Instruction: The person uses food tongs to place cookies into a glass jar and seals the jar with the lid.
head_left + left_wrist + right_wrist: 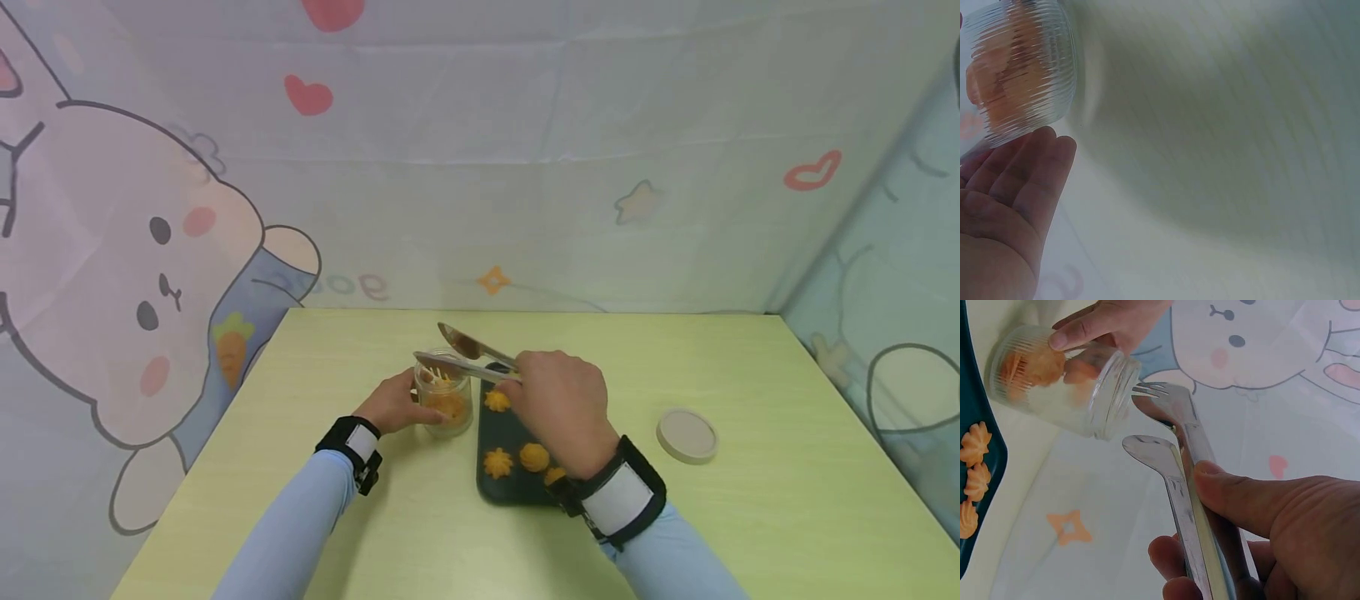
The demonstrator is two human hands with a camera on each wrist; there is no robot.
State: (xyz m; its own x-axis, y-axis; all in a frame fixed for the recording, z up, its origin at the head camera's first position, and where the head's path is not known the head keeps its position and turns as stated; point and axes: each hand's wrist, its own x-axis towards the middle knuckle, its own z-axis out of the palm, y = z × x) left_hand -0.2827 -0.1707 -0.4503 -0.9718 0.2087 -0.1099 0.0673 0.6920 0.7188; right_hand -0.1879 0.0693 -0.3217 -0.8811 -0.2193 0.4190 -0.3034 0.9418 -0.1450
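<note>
A ribbed clear glass jar [454, 423] stands on the table with its mouth uncovered and several piped golden cookies [1038, 365] inside. My left hand [393, 406] holds it from the left, the thumb on the near side; in the left wrist view its fingers lie along the jar [1054, 81]. In my right hand [564, 408] are metal tongs [1192, 428], one tip pronged like a fork. Their parted tips are at the jar's mouth, and no cookie shows between them. Just right of the jar, partly beneath my right hand, lies a dark green tray [517, 492] bearing several cookies [498, 462].
A round beige lid [687, 436] lies on the table right of the tray. Behind the pale yellow table [787, 500] hangs a printed curtain [525, 208] with hearts and a rabbit.
</note>
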